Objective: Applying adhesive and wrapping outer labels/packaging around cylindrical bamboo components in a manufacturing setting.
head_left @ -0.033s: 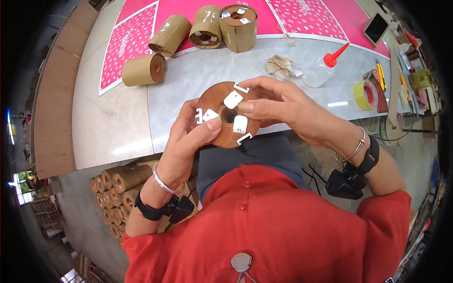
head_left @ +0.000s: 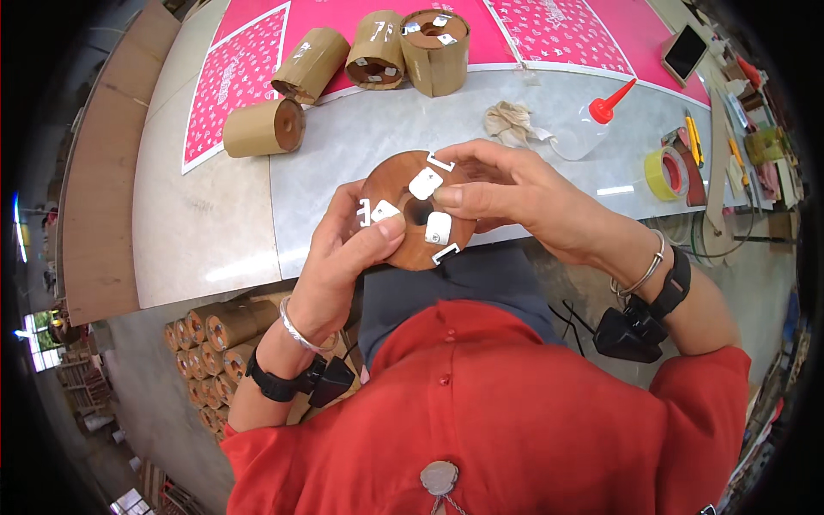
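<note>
Between both hands I hold a round brown piece with a dark hole in its middle, its flat face turned up to me. Three white tabs lie around the hole, and three white bracket-shaped bits sit at the rim. Its sides are hidden, so its depth cannot be told. My left hand grips the left edge, with the thumb on the face by the left tab. On the right, my right hand holds the edge, its thumb pressed beside the upper tab near the hole. The lower tab is untouched.
Several cardboard-wrapped rolls are on the table's far side. Farther right are a crumpled cloth, a red-nozzled clear bottle, yellow tape, a cutter and a phone. More rolls are stacked below at left.
</note>
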{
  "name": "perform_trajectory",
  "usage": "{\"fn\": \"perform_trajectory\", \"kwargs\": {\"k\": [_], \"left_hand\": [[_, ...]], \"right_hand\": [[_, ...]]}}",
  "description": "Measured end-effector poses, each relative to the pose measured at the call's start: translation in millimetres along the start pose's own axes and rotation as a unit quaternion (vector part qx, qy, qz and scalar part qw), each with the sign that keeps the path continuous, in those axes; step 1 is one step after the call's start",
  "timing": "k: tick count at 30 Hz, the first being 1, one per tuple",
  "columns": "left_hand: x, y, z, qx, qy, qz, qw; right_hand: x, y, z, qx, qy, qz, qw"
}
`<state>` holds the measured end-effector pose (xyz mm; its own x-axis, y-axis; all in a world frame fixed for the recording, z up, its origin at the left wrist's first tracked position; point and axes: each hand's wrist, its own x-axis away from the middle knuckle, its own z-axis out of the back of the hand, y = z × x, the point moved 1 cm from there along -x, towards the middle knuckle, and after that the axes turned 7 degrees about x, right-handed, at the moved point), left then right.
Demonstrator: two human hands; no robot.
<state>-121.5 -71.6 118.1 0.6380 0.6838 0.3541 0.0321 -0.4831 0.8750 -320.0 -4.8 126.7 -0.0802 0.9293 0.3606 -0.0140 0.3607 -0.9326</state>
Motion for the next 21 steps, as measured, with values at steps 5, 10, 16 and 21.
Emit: {"fn": "perform_trajectory", "kwargs": {"k": [5,10,16,21], "left_hand": [[-6,3,7,0.0,-0.015,0.011,1.0],[-14,3,9,-0.014,-0.045,0.052,0.998],[-25,-31,19,-0.018,-0.033,0.069,0.997],[-40,-51,20,-0.027,-0.017,0.065,0.997]], "right_hand": [[-5,-9,3,0.022,-0.01,-0.035,0.999],[-14,2,7,0.025,-0.022,-0.058,0.998],[-13,22,1,-0.017,0.006,-0.065,0.998],[-26,48,9,0.007,0.031,-0.069,0.997]]}}
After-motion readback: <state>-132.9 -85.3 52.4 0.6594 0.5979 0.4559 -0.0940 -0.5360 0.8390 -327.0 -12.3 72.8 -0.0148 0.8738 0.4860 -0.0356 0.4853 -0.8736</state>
